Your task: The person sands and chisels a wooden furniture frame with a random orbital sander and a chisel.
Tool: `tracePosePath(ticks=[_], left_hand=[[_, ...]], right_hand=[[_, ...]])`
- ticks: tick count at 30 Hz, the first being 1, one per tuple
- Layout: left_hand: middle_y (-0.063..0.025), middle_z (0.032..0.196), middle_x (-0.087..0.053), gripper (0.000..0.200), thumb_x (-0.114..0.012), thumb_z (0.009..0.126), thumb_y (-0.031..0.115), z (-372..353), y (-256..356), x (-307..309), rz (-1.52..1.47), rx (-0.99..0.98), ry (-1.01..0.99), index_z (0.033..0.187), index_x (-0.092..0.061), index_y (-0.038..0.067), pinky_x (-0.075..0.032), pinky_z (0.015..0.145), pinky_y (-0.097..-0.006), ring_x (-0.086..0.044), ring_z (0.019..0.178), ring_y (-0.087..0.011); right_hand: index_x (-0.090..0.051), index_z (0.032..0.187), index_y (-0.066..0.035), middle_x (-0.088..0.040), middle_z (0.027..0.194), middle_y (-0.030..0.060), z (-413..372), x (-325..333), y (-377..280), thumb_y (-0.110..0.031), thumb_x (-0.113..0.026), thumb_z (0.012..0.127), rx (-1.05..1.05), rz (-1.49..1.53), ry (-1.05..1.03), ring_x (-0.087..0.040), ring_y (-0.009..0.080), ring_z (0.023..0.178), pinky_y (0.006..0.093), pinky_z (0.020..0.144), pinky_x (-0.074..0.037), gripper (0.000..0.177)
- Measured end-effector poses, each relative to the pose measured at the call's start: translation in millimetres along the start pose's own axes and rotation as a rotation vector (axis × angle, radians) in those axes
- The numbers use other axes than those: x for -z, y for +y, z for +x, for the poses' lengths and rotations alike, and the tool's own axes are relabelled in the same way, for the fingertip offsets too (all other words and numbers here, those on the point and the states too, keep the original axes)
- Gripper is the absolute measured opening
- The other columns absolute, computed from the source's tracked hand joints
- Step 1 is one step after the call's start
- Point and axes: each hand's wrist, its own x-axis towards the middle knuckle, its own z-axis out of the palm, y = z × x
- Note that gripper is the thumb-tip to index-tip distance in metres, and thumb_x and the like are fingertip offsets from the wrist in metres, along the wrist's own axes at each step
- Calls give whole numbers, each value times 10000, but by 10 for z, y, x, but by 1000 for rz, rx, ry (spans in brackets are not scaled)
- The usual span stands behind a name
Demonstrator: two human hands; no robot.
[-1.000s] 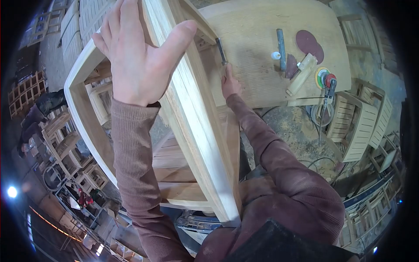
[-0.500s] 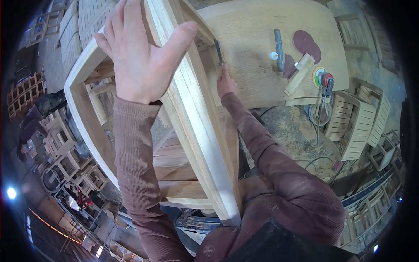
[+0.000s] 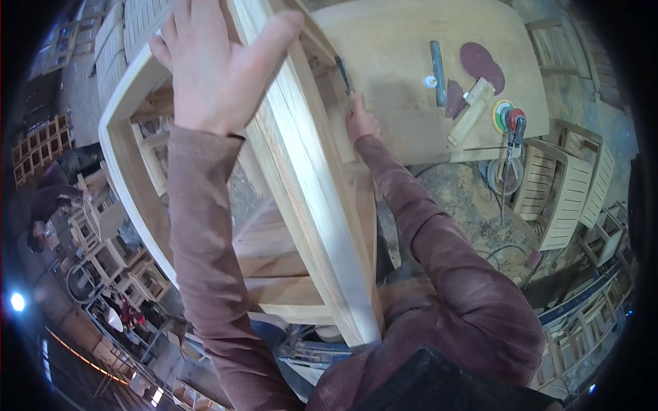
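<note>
A pale wooden frame [image 3: 312, 185], part of a chair-like piece with slats [image 3: 284, 291], stands tilted in front of my body. Across its upper part lies my left hand [image 3: 216, 65], palm down, with thumb and fingers spread against the wood. My right hand [image 3: 361, 122] is wrapped round the handle of a slim dark tool [image 3: 343, 74], whose far end reaches the frame's edge near the worktable. What the tool's tip touches is too small to tell.
The worktable [image 3: 394, 58] bears a grey-blue tube [image 3: 437, 72], sanding discs [image 3: 478, 60], a wood block [image 3: 471, 113] and a sander [image 3: 510, 118]. Slatted chairs [image 3: 565, 195] stand at the right. A co-worker [image 3: 58, 195] bends at the far left.
My left hand has shifted slightly up and left. My right hand and the tool have moved a little, with the hand lower and to the right.
</note>
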Motion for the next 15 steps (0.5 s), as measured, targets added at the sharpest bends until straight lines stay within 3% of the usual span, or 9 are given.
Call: tracePosePath(ticks=[6,11,15], left_hand=[[-228,1228,-422,743,-626,705,300,81,-126,30,-55,-34,-47,1293,-351,-60,-214,1025,-430,-369,1163,-355],[-229,1223,-419,769,-621,703,339,69,-62,98,-10,153,-187,1300,-341,-57,-193,1032,-434,-365,1168,-361],[-231,1229,-415,785,-624,696,348,79,-20,88,-7,78,-97,1304,-335,-56,-194,1028,-440,-364,1171,-360]], right_hand=[[-191,1395,-261,-628,859,231,-106,12,20,-292,-504,870,-9,-3,11,-617,417,818,528,722,-478,612],[-189,1398,-259,-628,858,229,-93,55,61,-283,-514,866,-2,3,-21,-618,415,818,527,718,-480,624],[-187,1399,-256,-631,866,222,-117,90,45,-296,-515,869,-2,-42,-2,-620,409,821,527,711,-480,625]])
